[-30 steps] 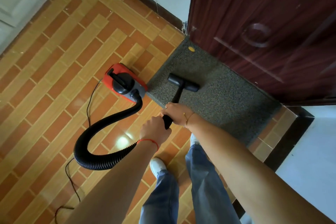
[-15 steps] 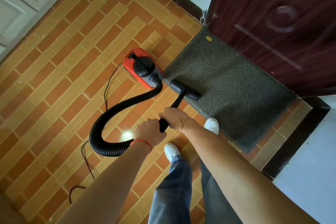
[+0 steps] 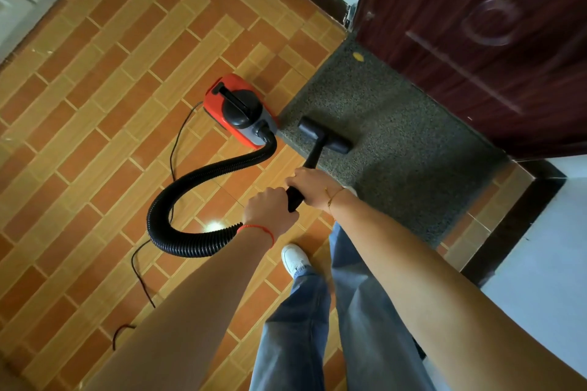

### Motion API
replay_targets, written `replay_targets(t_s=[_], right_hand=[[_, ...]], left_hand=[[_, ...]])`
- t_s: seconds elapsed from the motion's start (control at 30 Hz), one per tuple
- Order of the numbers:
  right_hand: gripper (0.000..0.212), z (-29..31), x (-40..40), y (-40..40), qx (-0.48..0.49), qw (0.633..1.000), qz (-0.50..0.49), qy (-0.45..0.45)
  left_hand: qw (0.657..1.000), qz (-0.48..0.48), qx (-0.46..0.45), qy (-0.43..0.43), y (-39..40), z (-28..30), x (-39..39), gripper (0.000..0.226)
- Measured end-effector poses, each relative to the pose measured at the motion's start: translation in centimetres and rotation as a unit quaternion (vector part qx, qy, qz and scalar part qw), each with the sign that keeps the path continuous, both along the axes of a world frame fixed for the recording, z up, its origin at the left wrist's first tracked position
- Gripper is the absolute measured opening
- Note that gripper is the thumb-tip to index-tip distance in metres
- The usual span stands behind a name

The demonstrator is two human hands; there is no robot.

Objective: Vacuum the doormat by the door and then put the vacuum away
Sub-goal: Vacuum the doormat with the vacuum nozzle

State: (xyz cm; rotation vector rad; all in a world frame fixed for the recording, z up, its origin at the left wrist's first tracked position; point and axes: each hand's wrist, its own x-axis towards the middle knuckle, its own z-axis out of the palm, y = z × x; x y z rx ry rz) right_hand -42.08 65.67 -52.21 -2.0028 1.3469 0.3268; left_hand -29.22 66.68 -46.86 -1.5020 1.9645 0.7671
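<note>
Both hands grip the black wand: left hand low, right hand above. Its nozzle rests on the doormat; the red vacuum sits at the mat's nine o'clock.

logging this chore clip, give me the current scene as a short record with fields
activity: vacuuming the doormat
left hand: grips the rear end of the wand, beside the hose
right hand: grips the black wand further forward
floor nozzle: on the doormat's near left part
vacuum body: red and black canister on the tile floor, touching the mat's left edge
power cord: trails over the tiles behind the canister
debris: small yellow scrap on the mat's far corner by the door
</note>
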Motion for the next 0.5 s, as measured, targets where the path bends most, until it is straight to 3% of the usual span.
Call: replay_targets(t_s=[0.23,0.5], right_hand=[[0.021,-0.3,-4.0,-5.6,-0.015,1.0,-0.027,0.005],[0.017,-0.8,-10.6,-14.5,-0.028,0.999,0.014,0.019]], left_hand=[[0.999,-0.01,-0.03,0.002,-5.6,-0.8,-4.0,0.019],[1.0,0.013,-0.023,0.007,-14.1,-1.6,-10.7,0.016]])
